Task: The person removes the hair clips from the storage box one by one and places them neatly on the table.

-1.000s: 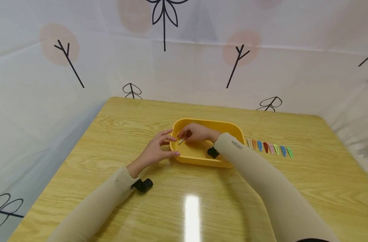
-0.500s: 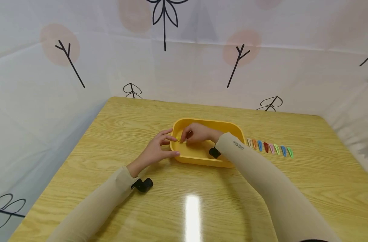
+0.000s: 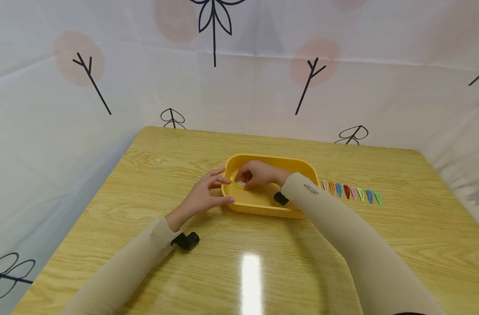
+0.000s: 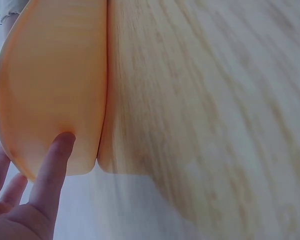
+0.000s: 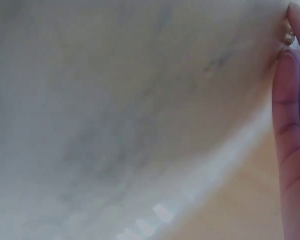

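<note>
A yellow-orange tray stands on the table with both hands at it. My left hand rests against its left end, fingers spread and nearly straight, fingertips at the rim. In the left wrist view one straight finger presses the outer wall. Inside the tray, my right hand pinches a small whitish snap hair clip between thumb and fingers. A yellow hair clip shows beside it, close to the left fingertip. In the right wrist view, a bit of shiny metal shows between the fingertips.
Several snap hair clips, among them a dark red clip and a green clip, lie in a slanting row right of the tray. The wooden table reaches back to a patterned white cloth.
My right fingers have moved slightly inside the tray, and the whitish clip now sits further right, at those fingertips. The yellow clip has come into view. My left hand has stayed put.
</note>
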Motion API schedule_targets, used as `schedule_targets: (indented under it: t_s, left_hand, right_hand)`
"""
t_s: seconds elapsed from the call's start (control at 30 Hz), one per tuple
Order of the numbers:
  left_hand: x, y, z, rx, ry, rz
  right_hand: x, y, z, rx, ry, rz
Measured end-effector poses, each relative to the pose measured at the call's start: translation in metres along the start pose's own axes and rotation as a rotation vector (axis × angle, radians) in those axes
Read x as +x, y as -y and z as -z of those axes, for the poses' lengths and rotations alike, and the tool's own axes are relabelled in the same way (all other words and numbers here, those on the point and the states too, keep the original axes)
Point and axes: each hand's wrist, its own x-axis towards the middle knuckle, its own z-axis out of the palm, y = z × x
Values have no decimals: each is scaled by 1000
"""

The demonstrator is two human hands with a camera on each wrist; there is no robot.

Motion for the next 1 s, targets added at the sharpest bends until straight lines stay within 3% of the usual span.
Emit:
schedule_targets:
  t_s: [0.27,0.6,1.0]
  left_hand:
    - [0,-1,-1,-1,1,-2]
    - [0,0,-1,-3,3,2]
    - [1,0,0,-5,-2,12]
  right_hand:
    - [2,7,5,-46,52,-33]
    - [-3,3,5,27,2,-80]
    - [-13,15,16,200,-187,-146]
